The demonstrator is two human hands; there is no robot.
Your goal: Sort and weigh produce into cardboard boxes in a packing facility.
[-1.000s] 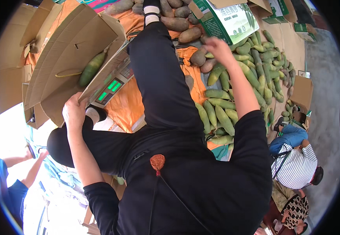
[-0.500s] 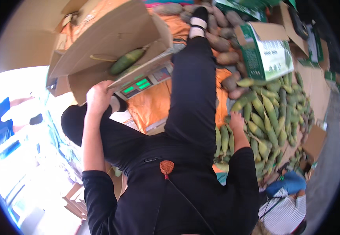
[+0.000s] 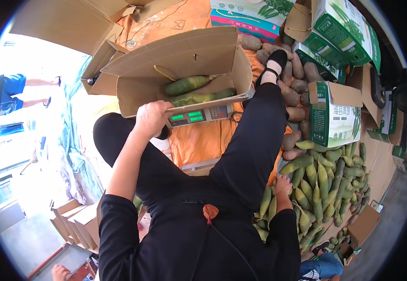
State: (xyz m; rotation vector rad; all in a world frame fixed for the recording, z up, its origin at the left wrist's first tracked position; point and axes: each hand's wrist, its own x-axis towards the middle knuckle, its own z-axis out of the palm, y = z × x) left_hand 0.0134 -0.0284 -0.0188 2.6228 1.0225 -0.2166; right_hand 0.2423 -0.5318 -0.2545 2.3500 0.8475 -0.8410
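My left hand (image 3: 153, 118) is closed over the near edge of an open cardboard box (image 3: 140, 77), fingers inside and thumb side toward me. Two green radishes (image 3: 187, 85) lie in that box; the near wall partly hides one of them. Beneath it sits a digital scale (image 3: 221, 111) with lit green displays. Down at my right side, my right hand (image 3: 283, 186) is at the left edge of a pile of green radishes (image 3: 324, 185). Its fingers bend round a radish there, mostly hidden by the hand.
Brownish tuber-like roots (image 3: 289, 93) lie around my outstretched right foot. Green and white cartons (image 3: 337, 114) stand beyond the pile, with a pink and blue box (image 3: 245, 25) farther off. Orange sheeting (image 3: 192, 143) covers the floor between my legs. Another person (image 3: 327, 266) is at the lower right.
My view has swung, so the scene sits differently in the picture. More of the box's inside shows, including the nearer radish. Both hands keep their places on the box edge and at the pile.
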